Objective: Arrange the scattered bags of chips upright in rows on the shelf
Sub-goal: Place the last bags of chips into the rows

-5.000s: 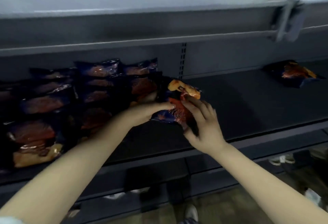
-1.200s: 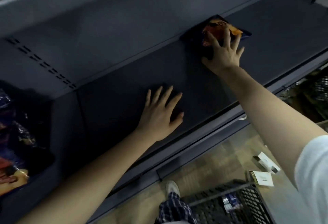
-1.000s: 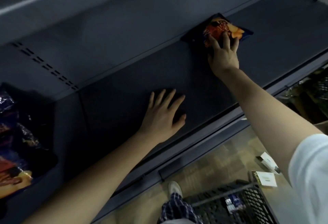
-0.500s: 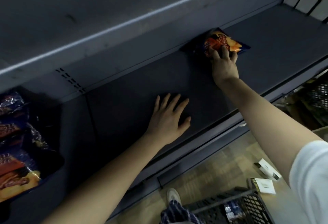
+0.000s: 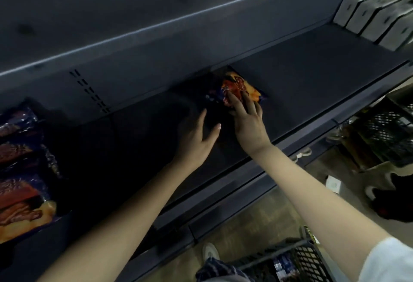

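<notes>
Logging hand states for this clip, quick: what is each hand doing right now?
Left hand: open, holding nothing.
Right hand: fingers lie on the chip bag; a grip cannot be told.
</notes>
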Motion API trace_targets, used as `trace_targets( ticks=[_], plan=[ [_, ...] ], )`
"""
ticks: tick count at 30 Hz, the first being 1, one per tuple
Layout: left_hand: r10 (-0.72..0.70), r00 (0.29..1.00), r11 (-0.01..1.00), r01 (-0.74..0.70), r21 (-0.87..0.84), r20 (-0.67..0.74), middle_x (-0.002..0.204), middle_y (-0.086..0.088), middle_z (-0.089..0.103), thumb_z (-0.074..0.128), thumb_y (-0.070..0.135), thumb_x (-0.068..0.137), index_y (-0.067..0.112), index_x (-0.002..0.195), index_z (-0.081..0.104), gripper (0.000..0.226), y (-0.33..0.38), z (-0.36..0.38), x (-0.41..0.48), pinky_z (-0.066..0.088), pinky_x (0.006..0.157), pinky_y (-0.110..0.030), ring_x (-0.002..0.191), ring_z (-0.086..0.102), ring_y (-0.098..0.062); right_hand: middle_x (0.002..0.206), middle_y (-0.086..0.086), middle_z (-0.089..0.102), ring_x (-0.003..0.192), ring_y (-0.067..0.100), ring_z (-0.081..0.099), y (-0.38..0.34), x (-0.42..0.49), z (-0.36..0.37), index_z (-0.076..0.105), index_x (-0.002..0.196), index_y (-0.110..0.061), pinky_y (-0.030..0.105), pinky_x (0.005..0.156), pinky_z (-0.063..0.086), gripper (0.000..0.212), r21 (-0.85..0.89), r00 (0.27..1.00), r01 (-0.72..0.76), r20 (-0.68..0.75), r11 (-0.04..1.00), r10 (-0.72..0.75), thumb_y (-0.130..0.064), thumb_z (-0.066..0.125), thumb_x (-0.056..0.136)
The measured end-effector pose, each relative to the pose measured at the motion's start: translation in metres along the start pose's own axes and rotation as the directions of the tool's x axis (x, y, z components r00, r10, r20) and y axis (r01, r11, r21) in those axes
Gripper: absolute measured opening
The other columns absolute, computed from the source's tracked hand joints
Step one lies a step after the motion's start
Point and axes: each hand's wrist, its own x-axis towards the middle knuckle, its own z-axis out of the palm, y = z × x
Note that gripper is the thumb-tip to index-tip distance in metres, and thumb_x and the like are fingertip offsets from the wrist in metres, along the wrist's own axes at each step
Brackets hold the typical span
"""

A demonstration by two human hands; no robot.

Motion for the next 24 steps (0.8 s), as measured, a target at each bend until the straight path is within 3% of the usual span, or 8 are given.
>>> trace_targets(
  ticks=[3,6,8,10,12,18,21,24],
  plan=[
    [-0.039,0.999,0.941,0.031,-0.336,-0.017,0.137,0.014,0.043,0.051,0.055,0.086,0.034,0.143,0.027,0.065,0.006,-0.025,-0.015,0.036,0.098,-0.020,0.125,0.042,-0.002,0.154,0.007,0.024,0.141,0.024,0.011,-0.046,-0.038,0.020,0.022,0.149,-0.027,0.047,0.114,0.020,0.057,0.218,0.981,0.189,-0.095,0.957,-0.172,-0.007,0.041,0.098],
    [-0.008,0.993,0.855,-0.056,-0.515,-0.120,0.130,0.011,0.051,0.061,0.034,0.088,0.027,0.139,0.031,0.060,0.003,-0.050,-0.040,0.040,0.090,-0.007,0.114,0.050,0.010,0.157,0.002,0.017,0.145,0.019,0.007,-0.088,-0.073,0.042,0.017,0.149,-0.032,0.037,0.116,0.015,0.056,0.381,0.974,0.215,-0.015,0.899,-0.226,-0.018,0.040,0.100],
    [-0.002,0.977,0.846,-0.111,-0.522,-0.211,0.131,0.005,0.052,0.063,0.020,0.088,0.020,0.139,0.032,0.060,-0.004,-0.070,-0.057,0.041,0.091,-0.009,0.116,0.052,0.003,0.156,0.002,0.019,0.143,0.021,0.017,-0.110,-0.088,0.052,0.021,0.148,-0.032,0.034,0.113,0.021,0.055,0.426,0.965,0.223,0.033,0.877,-0.261,-0.027,0.043,0.097],
    [-0.037,0.964,0.839,-0.114,-0.533,-0.265,0.128,0.004,0.053,0.062,0.017,0.088,0.018,0.139,0.034,0.057,-0.012,-0.094,-0.073,0.043,0.090,-0.011,0.115,0.053,0.000,0.153,0.004,0.026,0.141,0.020,0.024,-0.129,-0.096,0.058,0.029,0.146,-0.026,0.034,0.112,0.027,0.056,0.450,0.947,0.265,0.044,0.853,-0.318,-0.023,0.047,0.094],
    [-0.086,0.955,0.818,-0.096,-0.568,-0.285,0.122,0.009,0.056,0.060,0.018,0.090,0.024,0.131,0.041,0.046,-0.020,-0.118,-0.090,0.044,0.083,-0.008,0.107,0.055,0.007,0.150,0.006,0.034,0.141,0.017,0.028,-0.146,-0.102,0.061,0.034,0.145,-0.021,0.033,0.112,0.031,0.057,0.461,0.923,0.328,0.027,0.825,-0.383,-0.016,0.050,0.091],
    [-0.104,0.924,0.888,-0.081,-0.452,-0.369,0.097,0.025,0.058,0.063,0.013,0.088,0.039,0.104,0.049,0.034,-0.050,-0.196,-0.150,0.038,0.070,0.002,0.083,0.054,0.024,0.115,0.000,0.056,0.111,0.024,0.053,-0.199,-0.110,0.065,0.056,0.124,-0.006,0.032,0.093,0.045,0.043,0.374,0.827,0.561,-0.215,0.739,-0.519,-0.015,0.045,0.083],
    [-0.108,0.951,0.926,-0.010,-0.378,-0.290,0.082,0.030,0.063,0.064,0.011,0.086,0.042,0.097,0.053,0.035,-0.064,-0.243,-0.183,0.039,0.065,0.001,0.076,0.056,0.021,0.113,0.004,0.057,0.106,0.024,0.051,-0.230,-0.107,0.071,0.057,0.119,-0.003,0.030,0.092,0.042,0.039,0.350,0.782,0.624,-0.279,0.699,-0.558,-0.014,0.048,0.083],
    [-0.108,0.986,0.959,0.069,-0.275,-0.130,0.087,0.028,0.065,0.065,0.011,0.085,0.042,0.100,0.055,0.036,-0.074,-0.285,-0.210,0.042,0.070,-0.002,0.081,0.058,0.017,0.125,-0.003,0.047,0.117,0.015,0.043,-0.263,-0.100,0.074,0.048,0.131,-0.007,0.019,0.098,0.033,0.053,0.354,0.782,0.610,-0.119,0.709,-0.612,-0.036,0.054,0.087]
  ],
)
